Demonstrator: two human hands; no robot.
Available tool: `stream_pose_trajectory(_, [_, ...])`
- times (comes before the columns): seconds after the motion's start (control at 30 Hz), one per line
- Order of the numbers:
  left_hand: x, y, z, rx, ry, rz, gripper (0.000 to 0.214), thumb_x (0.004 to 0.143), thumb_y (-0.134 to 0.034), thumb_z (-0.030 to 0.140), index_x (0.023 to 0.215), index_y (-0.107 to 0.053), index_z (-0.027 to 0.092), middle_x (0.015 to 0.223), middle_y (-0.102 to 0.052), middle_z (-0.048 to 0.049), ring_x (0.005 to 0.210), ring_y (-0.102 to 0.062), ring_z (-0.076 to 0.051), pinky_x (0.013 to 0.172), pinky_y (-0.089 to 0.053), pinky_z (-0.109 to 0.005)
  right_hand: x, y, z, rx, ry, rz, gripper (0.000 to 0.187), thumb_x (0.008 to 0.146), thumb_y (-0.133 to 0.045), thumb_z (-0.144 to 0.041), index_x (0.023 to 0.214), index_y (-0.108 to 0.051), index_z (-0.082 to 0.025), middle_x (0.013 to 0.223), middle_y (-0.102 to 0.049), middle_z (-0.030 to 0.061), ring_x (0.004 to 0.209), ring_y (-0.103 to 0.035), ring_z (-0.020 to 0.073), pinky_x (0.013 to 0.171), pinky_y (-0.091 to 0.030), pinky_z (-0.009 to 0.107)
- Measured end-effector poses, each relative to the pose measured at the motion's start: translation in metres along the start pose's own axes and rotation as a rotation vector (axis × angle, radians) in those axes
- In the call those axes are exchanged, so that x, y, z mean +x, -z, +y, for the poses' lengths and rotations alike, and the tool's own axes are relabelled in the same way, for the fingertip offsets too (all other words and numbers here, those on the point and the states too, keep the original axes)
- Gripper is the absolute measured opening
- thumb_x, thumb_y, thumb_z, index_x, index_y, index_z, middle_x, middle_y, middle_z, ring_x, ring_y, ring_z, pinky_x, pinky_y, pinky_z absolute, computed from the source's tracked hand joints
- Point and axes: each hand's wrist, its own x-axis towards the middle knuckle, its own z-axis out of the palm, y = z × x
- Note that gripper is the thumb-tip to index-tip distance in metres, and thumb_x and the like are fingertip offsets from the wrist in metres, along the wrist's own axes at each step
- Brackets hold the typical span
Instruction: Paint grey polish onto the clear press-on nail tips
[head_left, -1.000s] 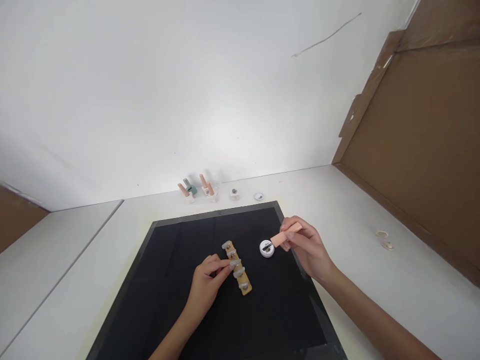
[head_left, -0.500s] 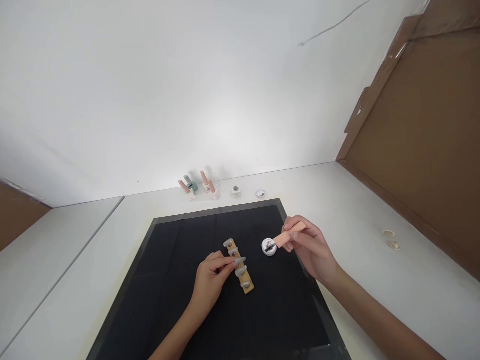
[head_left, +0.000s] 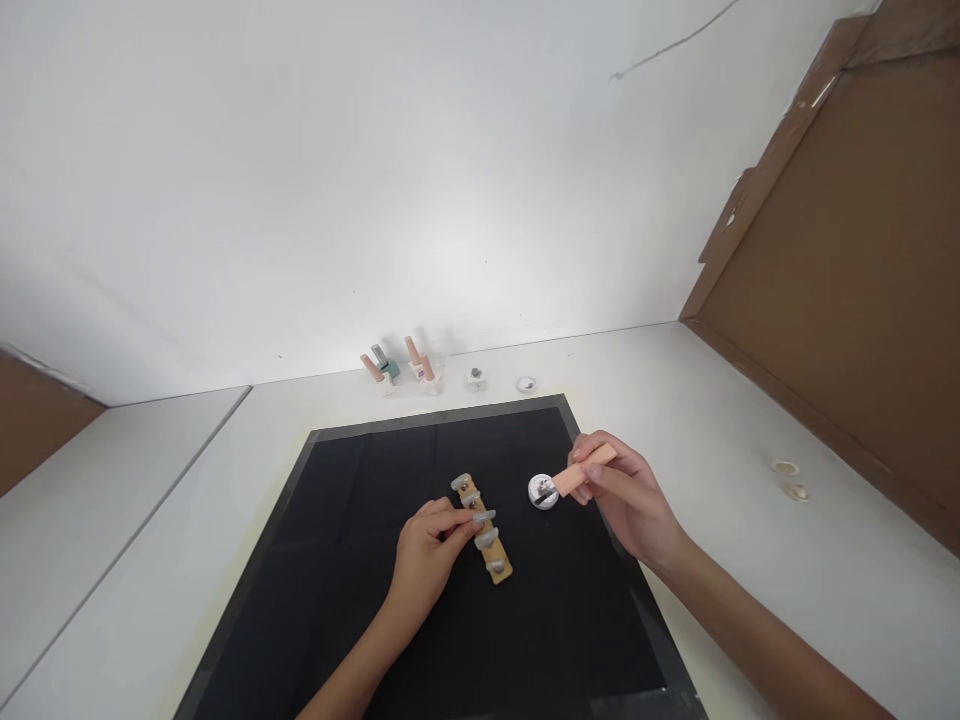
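Observation:
Between the thumb and fingers of my left hand [head_left: 429, 550] is a greyish false nail [head_left: 484, 517], pinched near its base over a wooden nail stand [head_left: 499, 570]. Several other pale false nails sit crosswise along that stand. My right hand [head_left: 622, 490] grips a nail polish brush [head_left: 586, 470] by its peach-coloured handle. The dark bristles point down and left over a small round white pot [head_left: 543, 491] with dark specks in it. Whether the bristles touch the pot's contents I cannot tell.
A black mat [head_left: 337, 560] lies under both hands on the white table [head_left: 720, 440]. Nail polish bottles [head_left: 382, 372] stand by the back wall, near a small clear jar [head_left: 476, 378] and a round white lid [head_left: 526, 384]. Two small round pieces [head_left: 786, 468] lie far right.
The view has shifted slightly. Both hands keep their grips, and the brush stays over the white pot with little movement.

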Motion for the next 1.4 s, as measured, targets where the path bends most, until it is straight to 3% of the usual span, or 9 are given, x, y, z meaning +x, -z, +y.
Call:
stream_pose_trajectory(0.9, [0.003, 0.006, -0.003, -0.013, 0.061, -0.061, 0.018, 0.073, -0.064, 0.034, 0.077, -0.078, 0.024, 0.055, -0.044, 0.0016, 0.056, -0.044, -0.014, 0.052, -0.031, -0.024, -0.003, 0.000, -0.005, 0.018, -0.012, 0.010, 0.009, 0.079, -0.063, -0.028, 0.077, -0.061, -0.020, 0.069, -0.048, -0.0012, 0.055, -0.043, 0.0105, 0.056, -0.033, 0.028])
stream_pose_trajectory(1.17, [0.007, 0.009, -0.003, -0.018, 0.121, 0.022, 0.025, 0.073, -0.061, 0.036, 0.072, -0.076, 0.016, 0.057, -0.043, 0.0021, 0.053, -0.040, -0.013, 0.052, -0.029, -0.024, -0.002, 0.000, -0.005, 0.023, 0.000, 0.003, 0.009, 0.079, -0.063, -0.029, 0.078, -0.061, -0.020, 0.068, -0.048, -0.0013, 0.054, -0.043, 0.0104, 0.056, -0.033, 0.028])
stream_pose_trajectory(1.4, [0.007, 0.004, -0.005, -0.014, 0.134, 0.046, 0.024, 0.072, -0.062, 0.037, 0.072, -0.076, 0.016, 0.056, -0.041, 0.0031, 0.053, -0.040, -0.013, 0.053, -0.030, -0.024, -0.001, 0.000, -0.002, 0.019, -0.003, -0.011, 0.009, 0.080, -0.063, -0.029, 0.080, -0.061, -0.020, 0.063, -0.047, -0.0022, 0.054, -0.041, 0.0110, 0.056, -0.033, 0.028])
